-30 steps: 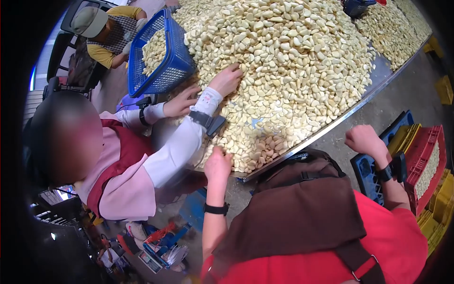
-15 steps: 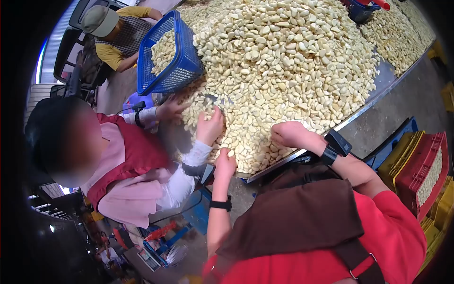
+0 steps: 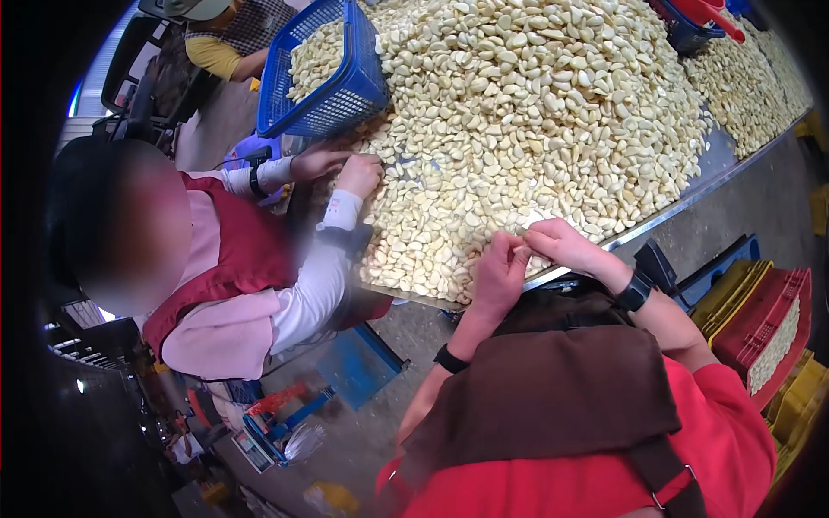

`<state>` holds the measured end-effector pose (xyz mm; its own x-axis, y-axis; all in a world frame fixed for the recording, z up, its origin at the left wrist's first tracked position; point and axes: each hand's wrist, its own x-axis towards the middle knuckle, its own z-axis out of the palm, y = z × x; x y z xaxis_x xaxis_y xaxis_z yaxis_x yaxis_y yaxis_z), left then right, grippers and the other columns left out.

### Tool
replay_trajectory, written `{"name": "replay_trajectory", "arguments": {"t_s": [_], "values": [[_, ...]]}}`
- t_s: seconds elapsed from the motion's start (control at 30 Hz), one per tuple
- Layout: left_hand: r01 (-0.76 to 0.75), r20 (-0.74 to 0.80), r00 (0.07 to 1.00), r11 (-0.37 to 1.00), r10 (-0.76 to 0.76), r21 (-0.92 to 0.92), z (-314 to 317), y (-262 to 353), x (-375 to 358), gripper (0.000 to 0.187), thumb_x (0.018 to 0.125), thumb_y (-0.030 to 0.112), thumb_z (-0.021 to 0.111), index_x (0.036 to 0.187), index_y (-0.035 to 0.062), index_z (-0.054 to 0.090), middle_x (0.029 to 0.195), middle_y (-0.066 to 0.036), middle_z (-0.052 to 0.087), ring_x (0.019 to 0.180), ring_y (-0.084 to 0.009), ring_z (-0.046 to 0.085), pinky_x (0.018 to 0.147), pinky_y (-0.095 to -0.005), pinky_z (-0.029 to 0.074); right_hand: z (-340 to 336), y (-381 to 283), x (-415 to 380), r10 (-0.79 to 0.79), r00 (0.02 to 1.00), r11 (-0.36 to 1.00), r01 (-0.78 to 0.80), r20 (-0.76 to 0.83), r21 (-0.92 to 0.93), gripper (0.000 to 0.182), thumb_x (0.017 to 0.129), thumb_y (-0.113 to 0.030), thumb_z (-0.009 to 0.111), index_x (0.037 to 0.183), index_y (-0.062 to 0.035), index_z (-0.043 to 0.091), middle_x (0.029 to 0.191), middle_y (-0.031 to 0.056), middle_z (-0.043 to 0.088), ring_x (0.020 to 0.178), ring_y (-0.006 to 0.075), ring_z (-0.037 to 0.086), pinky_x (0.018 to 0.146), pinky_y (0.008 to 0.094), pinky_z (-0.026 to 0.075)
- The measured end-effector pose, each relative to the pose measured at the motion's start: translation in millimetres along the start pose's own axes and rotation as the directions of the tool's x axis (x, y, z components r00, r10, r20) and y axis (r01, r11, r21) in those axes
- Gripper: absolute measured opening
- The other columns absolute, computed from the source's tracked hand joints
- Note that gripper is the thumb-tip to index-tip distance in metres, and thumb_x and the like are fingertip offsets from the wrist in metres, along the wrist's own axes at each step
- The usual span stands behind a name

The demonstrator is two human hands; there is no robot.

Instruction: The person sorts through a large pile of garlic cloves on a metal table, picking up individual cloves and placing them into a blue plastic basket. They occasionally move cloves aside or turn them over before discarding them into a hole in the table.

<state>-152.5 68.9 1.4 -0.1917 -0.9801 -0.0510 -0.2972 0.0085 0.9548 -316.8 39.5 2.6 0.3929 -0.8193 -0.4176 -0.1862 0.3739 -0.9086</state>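
Both hands meet at the bench's near edge: the left hand (image 3: pixel 496 272) and right hand (image 3: pixel 557 243) pinch together on a garlic clove (image 3: pixel 521 233), beside the garlic heap (image 3: pixel 535 112).

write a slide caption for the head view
Both hands, left hand and right hand, meet at the edge of a garlic clove pile.

**Around the sorting floor**

I see a grey concrete floor (image 3: pixel 760 186) under daylight, a metal-edged counter (image 3: pixel 691 200), stacked red and yellow plastic crates (image 3: pixel 764 302) at right, and a blue metal stand (image 3: pixel 358 363) below.
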Motion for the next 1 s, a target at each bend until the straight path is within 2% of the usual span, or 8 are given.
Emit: {"name": "replay_trajectory", "arguments": {"t_s": [0.17, 0.33, 0.47, 0.6, 0.7, 0.77, 0.93, 1.0], "values": [[-0.002, 0.014, 1.0, 0.909, 0.009, -0.418, 17, 16, 19, 0.004, 0.093, 0.007, 0.053, 0.096, 0.0057, 0.05, 0.068, 0.007, 0.044, 0.06, 0.0, 0.036, 0.052, -0.0176, 0.03, 10, 9, -8, 0.029, 0.995, 0.782, 0.04, -0.1, 0.622, 0.03, 0.093, -0.014, 0.039, 0.063, -0.0096, 0.043, 0.052, -0.0024, 0.04, 0.041, 0.0056, 0.03, 0.039, 0.0218, 0.023], [0.159, 0.069, 0.986, 0.706, -0.154, -0.69, 32, 26, 38, 0.005, 0.095, 0.013, 0.05, 0.094, 0.0087, 0.049, 0.067, 0.007, 0.041, 0.053, 0.0005, 0.033, 0.045, -0.017, 0.027, 1, 0, -9, 0.061, 0.967, 0.767, 0.112, -0.246, 0.631, 0.028, 0.093, -0.014, 0.042, 0.066, -0.0082, 0.045, 0.054, -0.0022, 0.042, 0.043, 0.0065, 0.034, 0.04, 0.0223, 0.026], [0.468, 0.357, 0.854, 0.258, -0.379, -0.845, 30, 33, 43, 0.011, 0.096, 0.017, 0.049, 0.088, 0.011, 0.049, 0.066, 0.008, 0.041, 0.047, 0.0007, 0.031, 0.039, -0.0172, 0.024, -4, 3, -8, -0.251, 0.851, 0.961, 0.274, -0.461, -0.016, 0.026, 0.092, -0.016, 0.047, 0.069, -0.0037, 0.048, 0.057, 0.0029, 0.048, 0.051, 0.0119, 0.047, 0.047, 0.0271, 0.038], [0.5, 0.441, 0.839, 0.135, -0.318, -0.855, 25, 18, 51, 0.009, 0.094, 0.018, 0.053, 0.089, 0.0108, 0.052, 0.064, 0.008, 0.041, 0.047, 0.0017, 0.03, 0.04, -0.0161, 0.024, -15, -8, -14, -0.445, 0.802, 0.869, 0.281, -0.398, -0.406, 0.025, 0.09, -0.019, 0.053, 0.071, -0.0015, 0.05, 0.059, 0.0085, 0.052, 0.053, 0.0182, 0.051, 0.052, 0.0323, 0.043], [0.276, 0.111, 0.961, 0.921, -0.255, -0.274, -4, -5, 55, 0.029, 0.085, 0.026, 0.066, 0.099, 0.0026, 0.056, 0.066, 0.001, 0.055, 0.058, -0.0069, 0.051, 0.052, -0.022, 0.044, -56, -6, -56, -0.249, 0.856, 0.948, 0.119, -0.454, -0.296, 0.022, 0.087, -0.019, 0.057, 0.074, -0.0019, 0.051, 0.067, 0.0098, 0.055, 0.059, 0.017, 0.052, 0.053, 0.0316, 0.041], [0.327, -0.007, 0.936, 0.859, -0.353, 0.393, -45, -11, 56, 0.043, 0.078, 0.033, 0.07, 0.102, 0.0015, 0.055, 0.073, -0.011, 0.063, 0.063, -0.0242, 0.061, 0.059, -0.0321, 0.048, -89, -8, -103, 0.017, 0.961, 0.782, -0.184, -0.275, -0.596, 0.021, 0.077, -0.019, 0.066, 0.082, -0.0027, 0.054, 0.072, 0.0113, 0.058, 0.065, 0.0278, 0.056, 0.061, 0.0353, 0.045], [0.191, 0.024, 0.95, 0.639, -0.311, 0.745, -63, -35, 71, 0.05, 0.074, 0.033, 0.071, 0.105, 0.0009, 0.048, 0.082, -0.022, 0.065, 0.08, -0.037, 0.064, 0.069, -0.0433, 0.05, -107, 1, -137, 0.365, 0.927, 0.45, -0.259, -0.088, -0.855, 0.032, 0.072, -0.029, 0.067, 0.095, -0.0069, 0.062, 0.082, 0.0175, 0.063, 0.084, 0.0329, 0.062, 0.074, 0.0412, 0.049], [0.145, 0.095, 0.934, 0.61, -0.344, 0.779, -60, -42, 80, 0.051, 0.074, 0.032, 0.071, 0.106, 0.0009, 0.047, 0.084, -0.024, 0.064, 0.083, -0.0388, 0.063, 0.071, -0.0449, 0.05, -100, -6, -104, 0.11, 0.975, 0.631, -0.217, -0.192, -0.744, 0.031, 0.076, -0.031, 0.063, 0.093, -0.0054, 0.061, 0.076, 0.0171, 0.062, 0.077, 0.0347, 0.061, 0.069, 0.0422, 0.048]]}}
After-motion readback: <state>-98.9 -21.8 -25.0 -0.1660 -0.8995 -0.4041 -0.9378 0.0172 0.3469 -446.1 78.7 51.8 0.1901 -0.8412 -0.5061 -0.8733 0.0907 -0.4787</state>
